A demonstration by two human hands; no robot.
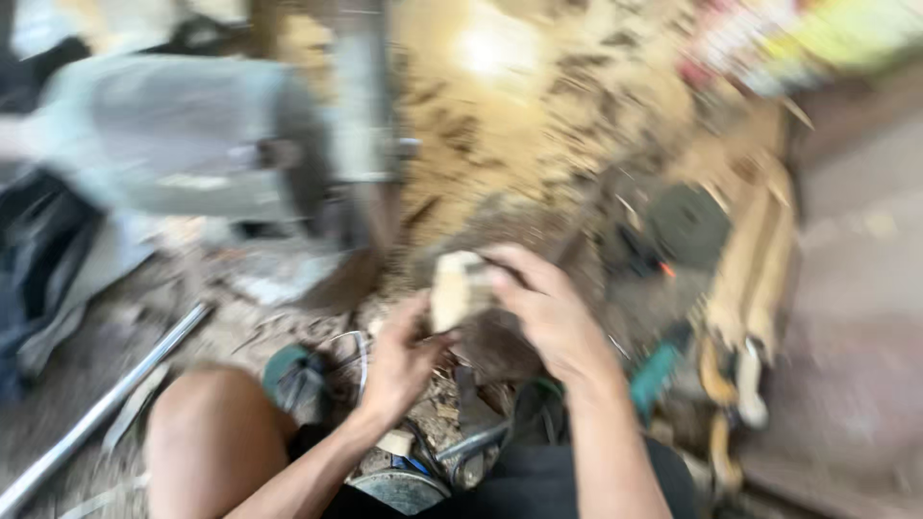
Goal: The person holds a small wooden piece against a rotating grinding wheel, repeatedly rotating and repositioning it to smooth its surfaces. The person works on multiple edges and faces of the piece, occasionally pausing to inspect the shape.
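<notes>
Both hands grip a pale wooden block (pixel 457 288), the right hand (pixel 548 312) with fingers curled over its top, the left hand (pixel 404 358) pinching it from beneath, and I reckon it could slip down among the wood shavings (pixel 500 144) if either grip loosens.

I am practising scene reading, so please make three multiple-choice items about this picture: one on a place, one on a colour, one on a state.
1. Where does the metal rod lie?
A. lower left, on the ground
B. upper right
C. across the person's lap

2. What colour is the small block in the hands?
A. dark blue
B. pale tan
C. bright red

3. How is the block held?
A. by no hand
B. by both hands
C. under a foot

Answers:
1 A, the rod runs along the lower left.
2 B, it looks pale, like wood.
3 B, the left hand and right hand both touch it.
</notes>
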